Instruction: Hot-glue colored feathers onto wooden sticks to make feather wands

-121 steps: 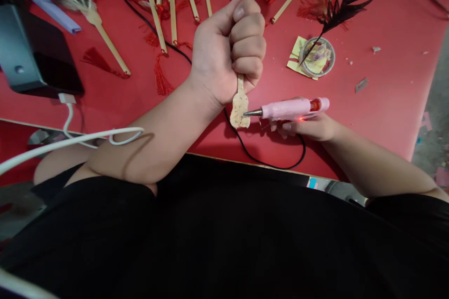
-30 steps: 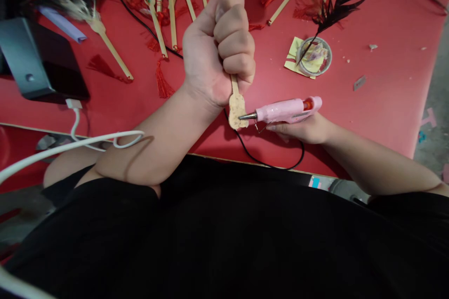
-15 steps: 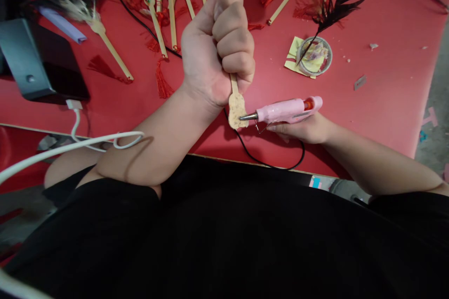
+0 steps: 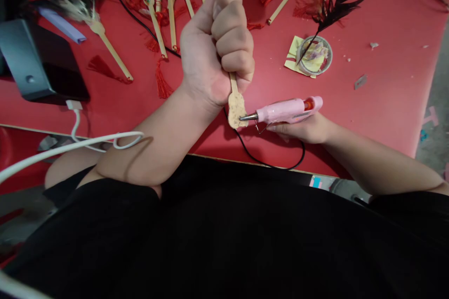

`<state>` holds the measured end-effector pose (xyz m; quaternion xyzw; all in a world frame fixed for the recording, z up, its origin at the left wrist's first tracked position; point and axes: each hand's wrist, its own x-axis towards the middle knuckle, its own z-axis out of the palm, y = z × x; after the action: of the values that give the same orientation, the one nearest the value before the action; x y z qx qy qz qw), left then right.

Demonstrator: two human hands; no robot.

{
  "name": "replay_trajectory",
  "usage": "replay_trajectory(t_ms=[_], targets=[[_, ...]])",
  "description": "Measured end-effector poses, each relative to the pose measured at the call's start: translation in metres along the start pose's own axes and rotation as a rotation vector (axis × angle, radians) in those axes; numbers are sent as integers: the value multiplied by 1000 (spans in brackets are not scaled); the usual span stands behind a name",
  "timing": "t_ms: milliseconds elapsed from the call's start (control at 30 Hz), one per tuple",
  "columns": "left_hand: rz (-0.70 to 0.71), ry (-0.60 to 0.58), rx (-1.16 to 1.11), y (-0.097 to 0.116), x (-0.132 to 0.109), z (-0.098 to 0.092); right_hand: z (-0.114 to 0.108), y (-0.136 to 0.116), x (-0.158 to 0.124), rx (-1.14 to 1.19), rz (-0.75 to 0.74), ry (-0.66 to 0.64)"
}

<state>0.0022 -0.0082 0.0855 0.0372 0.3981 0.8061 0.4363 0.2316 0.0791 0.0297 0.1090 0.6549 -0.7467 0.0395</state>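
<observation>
My left hand [image 4: 224,42] is closed in a fist around the thin handle of a wooden stick [image 4: 236,106], whose wide, speckled end sticks out below the fist. In my right hand [image 4: 303,128] is a pink glue gun [image 4: 284,111], pointing left. Its metal nozzle lies over the lower part of the wide end; whether it touches the wood I cannot tell. A black cord loops below the gun. Part of my right hand's fingers is hidden under the gun's body.
Feathered sticks with red tassels [image 4: 163,79] lie at the back left. A dark box [image 4: 42,60] with a white cable stands left. Behind the gun, a small bowl [image 4: 315,56] holds a dark feather [image 4: 333,16]. A blade [image 4: 360,81] lies on the red table [image 4: 386,117].
</observation>
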Motion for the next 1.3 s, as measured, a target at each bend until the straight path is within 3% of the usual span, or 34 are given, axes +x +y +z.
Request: replay_trajectory(t_ms=[133, 500, 700, 867, 1033, 1300], targets=[[-24, -65, -112, 3, -4, 1, 0, 0, -1, 2, 9, 2], [-130, -85, -241, 7, -4, 0, 3, -3, 3, 21, -9, -13], [-4, -89, -190, 4, -7, 3, 2, -1, 1, 18, 21, 1], [-78, -107, -187, 7, -7, 3, 2, 1, 0, 18, 17, 6], [4, -72, -168, 5, -6, 2, 0, 2, -2, -1, 54, 5], [-176, -95, -307, 11, -7, 2, 0, 1, -3, 7, 81, -8]])
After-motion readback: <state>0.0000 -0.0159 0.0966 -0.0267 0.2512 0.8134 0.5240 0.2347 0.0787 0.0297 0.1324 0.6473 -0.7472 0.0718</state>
